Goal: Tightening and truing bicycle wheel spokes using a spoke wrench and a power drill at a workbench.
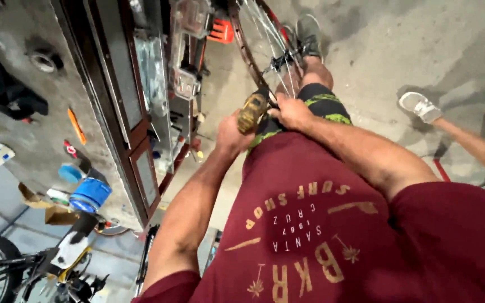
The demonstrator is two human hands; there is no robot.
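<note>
I look straight down my dark red shirt. My left hand [232, 132] is closed around a worn yellow tool handle [252, 111] held upright at waist height. My right hand [291, 110] grips the dark rim of a spoked bicycle wheel [265, 45] that stands on edge in front of my legs. The tool's tip meets the rim just beside my right thumb. The wheel's spokes and hub [280, 60] show above my hands. My foot in a grey shoe [309, 35] rests on the concrete floor beyond the wheel.
A dark-framed glass cabinet [133, 112] with packaged parts stands at left, with a grey counter [35, 112] holding a blue roll [90, 194] and small items. Another bicycle [23, 269] is at lower left. Another person's leg and white shoe [419, 105] are at right.
</note>
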